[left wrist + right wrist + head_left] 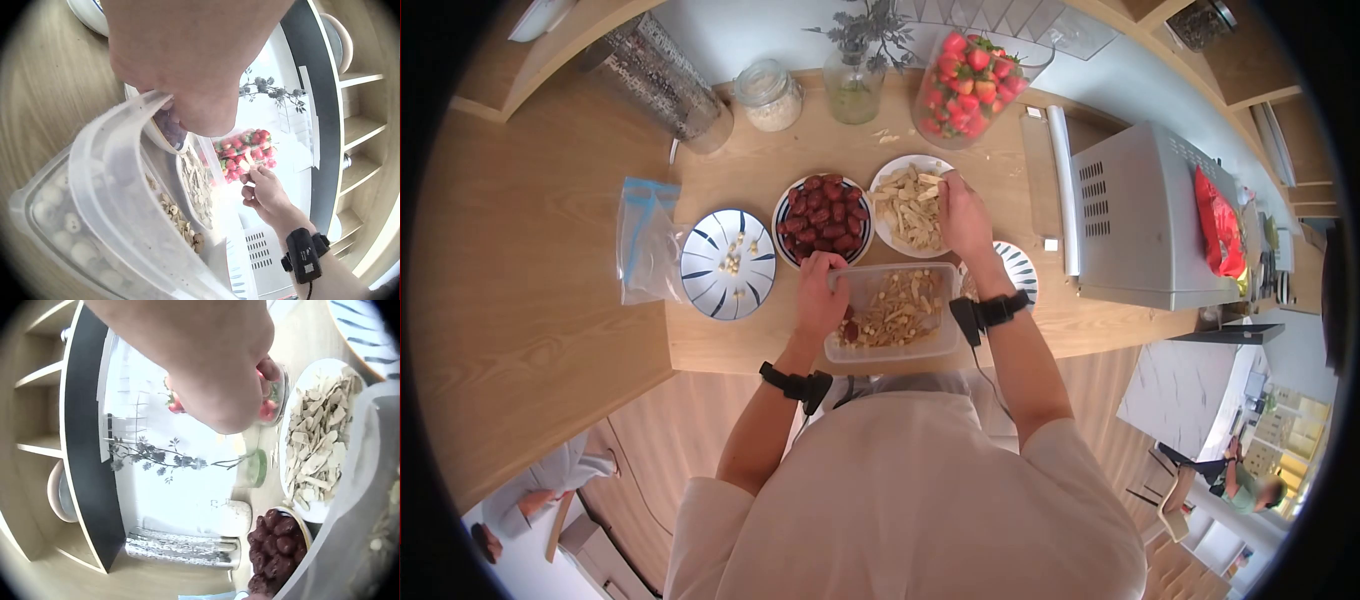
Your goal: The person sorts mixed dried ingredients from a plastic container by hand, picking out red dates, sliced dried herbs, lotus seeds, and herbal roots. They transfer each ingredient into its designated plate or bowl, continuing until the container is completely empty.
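A clear plastic container (940, 345) with mixed dried pieces stands near the table's front edge. My left hand (822, 300) grips its left rim, fingers over the edge. Behind it, my right hand (967, 222) pinches a few pale dried slices over the right side of a white plate of slices (912, 225); in the left wrist view the right hand (269, 192) shows pale slices at its fingertips. A bowl of red dates (825, 217) stands to the left of that plate, just behind the left hand.
A patterned plate (700, 250) with small pale pieces and a zip bag (645, 225) lie left. Another striped plate (1018, 268) is partly under the right forearm. Behind stand a jar (770, 100), a vase (853, 95) and strawberries (970, 95); a grey appliance (1125, 220) is right.
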{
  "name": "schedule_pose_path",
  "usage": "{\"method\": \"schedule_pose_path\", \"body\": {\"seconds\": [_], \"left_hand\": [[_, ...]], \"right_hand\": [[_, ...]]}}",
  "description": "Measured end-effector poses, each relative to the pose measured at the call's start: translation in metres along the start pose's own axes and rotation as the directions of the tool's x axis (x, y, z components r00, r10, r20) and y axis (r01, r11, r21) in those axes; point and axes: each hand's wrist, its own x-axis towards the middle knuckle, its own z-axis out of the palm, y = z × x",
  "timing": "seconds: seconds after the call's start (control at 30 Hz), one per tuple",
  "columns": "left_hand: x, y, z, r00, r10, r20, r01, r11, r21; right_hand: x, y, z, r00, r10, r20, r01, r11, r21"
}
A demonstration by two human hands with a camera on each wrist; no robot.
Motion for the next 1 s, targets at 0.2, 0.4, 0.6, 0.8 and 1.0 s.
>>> {"method": "schedule_pose_path", "body": {"seconds": [0.2, 0.4, 0.6, 0.8, 1.0], "left_hand": [[0.000, -0.002, 0.001, 1.000, -0.011, 0.004, 0.011, 1.000, -0.001], [-0.001, -0.004, 0.002, 1.000, -0.011, -0.019, 0.011, 1.000, -0.007], [0.000, -0.005, 0.003, 1.000, -0.017, -0.013, 0.017, 1.000, -0.007], [0.000, -0.003, 0.001, 1.000, 0.006, -0.016, -0.006, 1.000, -0.011], [-0.001, -0.002, 0.001, 1.000, -0.007, -0.017, 0.006, 1.000, -0.018]], "right_hand": [[0.002, 0.008, 0.013, 0.993, -0.088, -0.081, 0.063, 0.960, -0.271], [-0.050, -0.033, -0.042, 0.963, 0.042, 0.266, 0.008, 0.983, -0.183], [-0.111, -0.025, -0.008, 0.967, 0.044, 0.250, 0.030, 0.958, -0.285], [-0.126, -0.037, -0.002, 0.934, 0.138, 0.329, -0.010, 0.931, -0.364], [-0.125, -0.029, 0.010, 0.896, 0.125, 0.425, 0.082, 0.896, -0.437]]}}
